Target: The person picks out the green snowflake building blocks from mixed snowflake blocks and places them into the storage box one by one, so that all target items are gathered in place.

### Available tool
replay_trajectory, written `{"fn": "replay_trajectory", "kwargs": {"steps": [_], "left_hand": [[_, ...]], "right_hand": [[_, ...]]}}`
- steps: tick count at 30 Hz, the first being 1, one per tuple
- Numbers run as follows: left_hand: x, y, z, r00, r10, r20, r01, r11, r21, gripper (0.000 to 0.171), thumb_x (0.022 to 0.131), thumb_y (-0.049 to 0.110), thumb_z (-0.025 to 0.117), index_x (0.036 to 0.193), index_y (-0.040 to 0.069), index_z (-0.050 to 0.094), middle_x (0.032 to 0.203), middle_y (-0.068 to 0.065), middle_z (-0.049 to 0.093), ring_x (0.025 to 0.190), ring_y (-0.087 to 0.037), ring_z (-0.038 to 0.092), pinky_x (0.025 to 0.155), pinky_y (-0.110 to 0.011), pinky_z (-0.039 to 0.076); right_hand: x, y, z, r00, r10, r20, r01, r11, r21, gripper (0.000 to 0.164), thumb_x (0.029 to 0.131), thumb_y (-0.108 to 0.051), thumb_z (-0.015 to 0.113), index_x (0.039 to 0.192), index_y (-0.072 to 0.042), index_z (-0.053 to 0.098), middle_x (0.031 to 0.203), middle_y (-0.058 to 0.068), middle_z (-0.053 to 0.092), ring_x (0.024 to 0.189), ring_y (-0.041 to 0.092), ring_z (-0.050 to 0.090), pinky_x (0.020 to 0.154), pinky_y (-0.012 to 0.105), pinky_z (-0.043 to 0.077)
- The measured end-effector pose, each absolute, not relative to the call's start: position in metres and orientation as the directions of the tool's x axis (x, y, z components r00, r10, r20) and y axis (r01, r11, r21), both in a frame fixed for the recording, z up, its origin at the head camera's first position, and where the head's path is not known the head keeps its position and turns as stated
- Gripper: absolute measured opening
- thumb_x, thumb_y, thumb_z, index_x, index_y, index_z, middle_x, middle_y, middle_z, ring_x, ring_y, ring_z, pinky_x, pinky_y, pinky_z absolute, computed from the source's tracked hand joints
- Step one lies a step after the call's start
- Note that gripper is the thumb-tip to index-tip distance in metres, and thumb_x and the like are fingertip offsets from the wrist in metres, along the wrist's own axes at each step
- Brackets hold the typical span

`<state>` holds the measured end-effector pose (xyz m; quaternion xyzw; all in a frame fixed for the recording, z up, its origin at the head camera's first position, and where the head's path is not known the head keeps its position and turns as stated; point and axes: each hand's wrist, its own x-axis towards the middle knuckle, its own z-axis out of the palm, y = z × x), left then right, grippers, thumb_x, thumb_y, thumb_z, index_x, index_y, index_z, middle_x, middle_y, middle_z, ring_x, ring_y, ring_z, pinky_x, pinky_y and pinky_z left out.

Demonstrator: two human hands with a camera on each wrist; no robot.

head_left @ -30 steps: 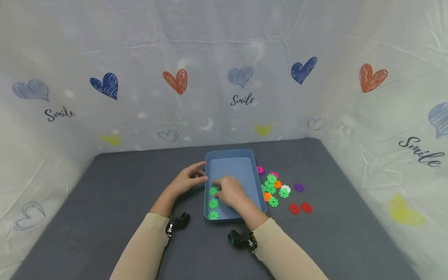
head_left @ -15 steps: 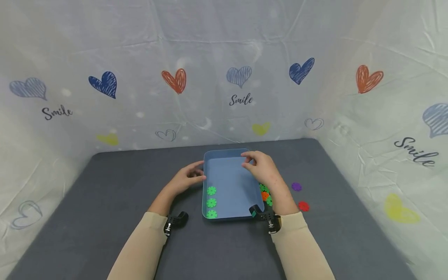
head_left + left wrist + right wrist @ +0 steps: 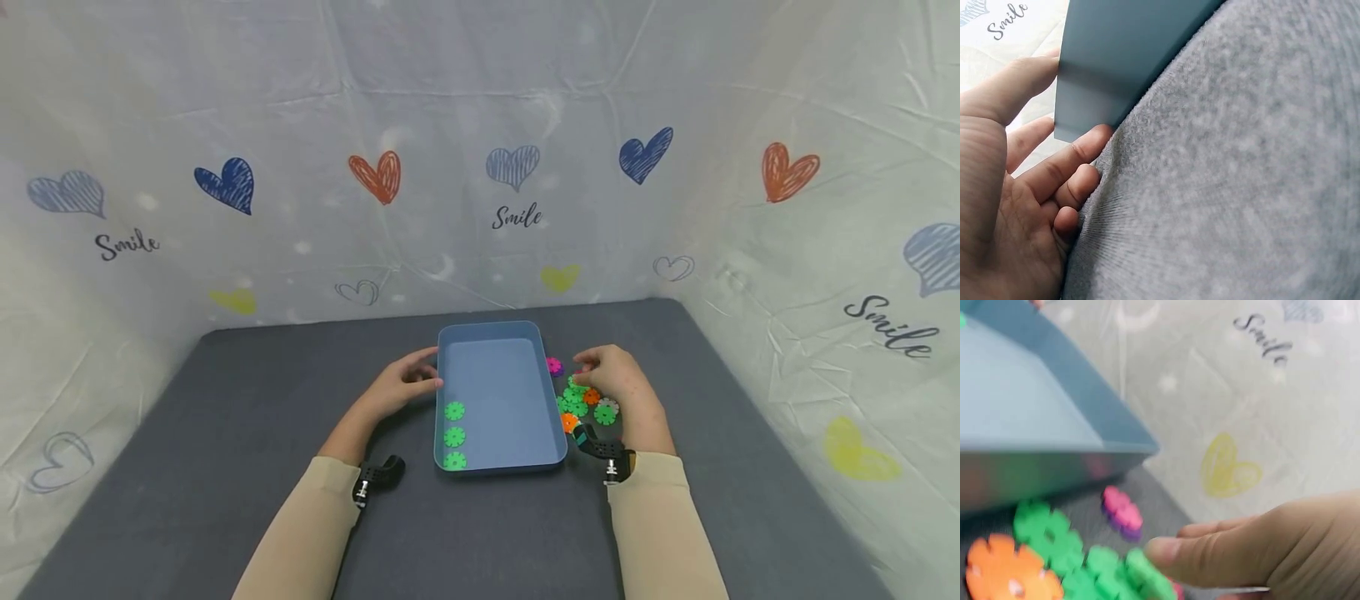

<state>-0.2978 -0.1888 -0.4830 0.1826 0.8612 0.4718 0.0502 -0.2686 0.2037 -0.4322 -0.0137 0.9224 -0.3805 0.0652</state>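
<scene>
A blue rectangular tray (image 3: 498, 400) lies on the dark cloth. Three green notched discs (image 3: 454, 437) form a column along its left side. My left hand (image 3: 397, 387) is at the tray's left wall, fingertips touching it, thumb and fingers apart; the left wrist view shows the lower fingers loosely bent by the cloth. Right of the tray, my right hand (image 3: 618, 379) hovers over a loose pile of notched discs. In the right wrist view its thumb is against or just beside a tilted green disc (image 3: 1147, 575); the other fingertips are partly hidden.
The pile also holds orange discs (image 3: 571, 422), and a pink disc (image 3: 554, 366) overlaps a purple one by the tray's right wall. A white disc (image 3: 609, 405) lies partly under a green one. Behind the table hangs a pale printed curtain (image 3: 450, 108).
My right hand has left the tray's inside, passed over its right wall and come down at the loose pile. The left hand and the green discs in the tray stay put.
</scene>
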Motion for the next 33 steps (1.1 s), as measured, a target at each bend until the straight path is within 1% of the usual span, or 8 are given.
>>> {"fn": "replay_trajectory", "kwargs": {"steps": [4,9,14,17,23,28,31,33], "left_hand": [[-0.298,-0.190,-0.484,-0.928,0.363,0.085,0.267,0.490,0.830,0.071,0.095,0.030,0.076,0.156,0.012,0.045,0.117,-0.009,0.068,0.097,-0.021,0.060,0.084,-0.040,0.047],[-0.298,-0.189,-0.484,-0.930,0.357,0.085,0.263,0.487,0.833,0.070,0.095,0.030,0.076,0.156,0.012,0.046,0.116,-0.009,0.068,0.095,-0.022,0.059,0.082,-0.039,0.046],[-0.297,-0.189,-0.482,-0.931,0.354,0.091,0.267,0.489,0.831,0.071,0.095,0.031,0.077,0.156,0.014,0.046,0.116,-0.009,0.068,0.096,-0.022,0.059,0.083,-0.040,0.046],[-0.297,-0.189,-0.482,-0.927,0.363,0.093,0.276,0.493,0.825,0.071,0.095,0.031,0.076,0.156,0.012,0.045,0.116,-0.009,0.068,0.096,-0.021,0.059,0.083,-0.039,0.046],[-0.297,-0.190,-0.481,-0.929,0.360,0.087,0.268,0.494,0.827,0.071,0.095,0.030,0.077,0.156,0.013,0.045,0.117,-0.009,0.069,0.096,-0.021,0.059,0.084,-0.040,0.046],[-0.298,-0.190,-0.481,-0.926,0.366,0.094,0.278,0.494,0.824,0.071,0.095,0.031,0.076,0.156,0.013,0.045,0.117,-0.009,0.068,0.096,-0.021,0.059,0.083,-0.039,0.046],[-0.297,-0.190,-0.482,-0.924,0.368,0.100,0.285,0.492,0.823,0.071,0.095,0.030,0.076,0.156,0.011,0.045,0.116,-0.009,0.068,0.095,-0.021,0.059,0.082,-0.039,0.046],[-0.297,-0.189,-0.482,-0.925,0.368,0.095,0.281,0.495,0.822,0.070,0.096,0.029,0.076,0.156,0.011,0.045,0.116,-0.010,0.068,0.095,-0.022,0.059,0.082,-0.039,0.046]], "right_hand": [[-0.270,0.208,-0.443,-0.985,-0.063,-0.163,0.070,0.714,-0.696,0.039,0.090,-0.014,0.081,0.126,-0.001,0.071,0.095,0.010,0.060,0.083,0.025,0.054,0.070,0.037,0.044],[-0.272,0.212,-0.450,-0.986,-0.044,-0.158,0.079,0.713,-0.696,0.037,0.090,-0.018,0.082,0.123,-0.003,0.074,0.097,0.012,0.065,0.082,0.026,0.059,0.070,0.039,0.049],[-0.272,0.213,-0.448,-0.989,-0.034,-0.141,0.076,0.704,-0.706,0.037,0.093,-0.016,0.078,0.128,-0.004,0.072,0.111,0.017,0.065,0.092,0.029,0.059,0.077,0.043,0.051],[-0.271,0.214,-0.442,-0.993,-0.027,-0.112,0.068,0.646,-0.761,0.040,0.095,-0.013,0.076,0.132,-0.002,0.068,0.113,0.017,0.065,0.094,0.031,0.063,0.081,0.045,0.053],[-0.267,0.208,-0.417,-0.999,-0.007,-0.043,0.036,0.428,-0.903,0.043,0.098,-0.012,0.073,0.138,-0.002,0.062,0.106,0.019,0.070,0.096,0.037,0.071,0.089,0.050,0.055],[-0.260,0.193,-0.394,-1.000,0.003,-0.011,0.011,0.340,-0.940,0.040,0.100,-0.015,0.069,0.140,-0.007,0.064,0.115,0.018,0.072,0.098,0.025,0.073,0.089,0.040,0.056],[-0.256,0.181,-0.384,-1.000,0.005,0.027,-0.024,0.325,-0.946,0.044,0.100,-0.016,0.070,0.143,-0.009,0.062,0.112,0.016,0.072,0.100,0.021,0.072,0.088,0.033,0.056],[-0.252,0.171,-0.379,-0.999,0.002,0.046,-0.044,0.299,-0.953,0.046,0.099,-0.015,0.072,0.144,-0.011,0.062,0.109,0.014,0.070,0.103,0.023,0.071,0.088,0.033,0.055]]}}
